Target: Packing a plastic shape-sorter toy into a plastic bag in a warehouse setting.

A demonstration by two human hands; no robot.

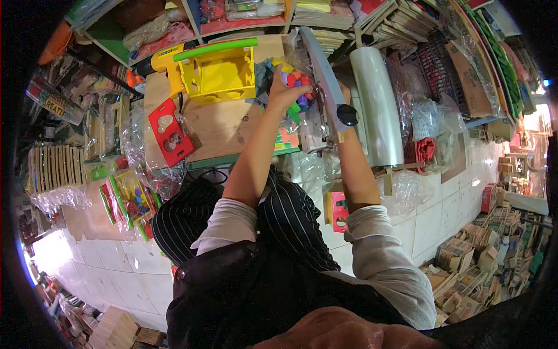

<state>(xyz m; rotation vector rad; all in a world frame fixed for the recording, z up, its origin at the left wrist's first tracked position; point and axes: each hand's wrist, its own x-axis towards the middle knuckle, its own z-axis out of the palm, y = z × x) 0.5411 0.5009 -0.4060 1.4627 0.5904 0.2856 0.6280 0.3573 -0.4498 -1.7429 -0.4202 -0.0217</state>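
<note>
My left hand [282,92] is at a clear plastic bag of coloured blocks [297,83], its thumb and forefinger spread around them; the other fingers are hidden. The bag lies against the near side of a bag sealer, whose long grey arm [321,72] ends in a black knob [348,115]. Beyond that arm is my right hand [345,92], mostly hidden, so its grip does not show. To the left, a yellow toy box [218,72] with round cutouts and a green bar stands on the wooden board [218,131]. A red panel with cutouts [171,132] lies near it.
A yellow power drill [165,61] sits left of the box. Right of the sealer lies a large roll of clear film [377,104]. Packed shelves [244,27] rise behind the board. Wrapped toys [130,198] are at lower left, and cardboard boxes [455,253] crowd the right.
</note>
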